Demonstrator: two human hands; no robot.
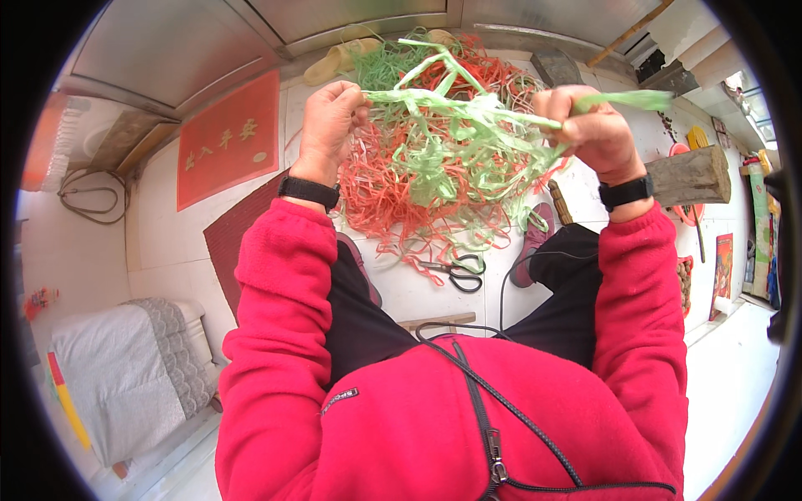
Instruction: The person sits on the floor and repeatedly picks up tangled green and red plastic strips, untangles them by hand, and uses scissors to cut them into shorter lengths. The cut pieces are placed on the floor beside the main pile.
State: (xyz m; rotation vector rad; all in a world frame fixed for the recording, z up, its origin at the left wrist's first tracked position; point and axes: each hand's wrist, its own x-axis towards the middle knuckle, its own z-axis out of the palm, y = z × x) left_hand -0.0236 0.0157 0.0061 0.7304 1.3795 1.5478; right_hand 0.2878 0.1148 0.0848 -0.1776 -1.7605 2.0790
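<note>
Between my two hands a light green plastic strip [451,105] is stretched, with knotted tufts and loose strands hanging from it. My left hand [332,122] pinches its left end. My right hand [589,128] grips the other end, and a short tail sticks out to the right past the fist. Below and behind lies a large tangled heap of red plastic strips [382,194], with more green strips [388,69] at its far side. Black-handled scissors [463,272] lie on the floor between my feet, their blades partly under loose strands.
A red doormat [229,141] with writing lies at the left, near a dark red mat [244,232]. A wooden log [689,176] is right of my right hand. Tan slippers [338,61] sit behind the heap. A black cord [501,294] runs across my lap. A cloth-covered seat [125,369] stands lower left.
</note>
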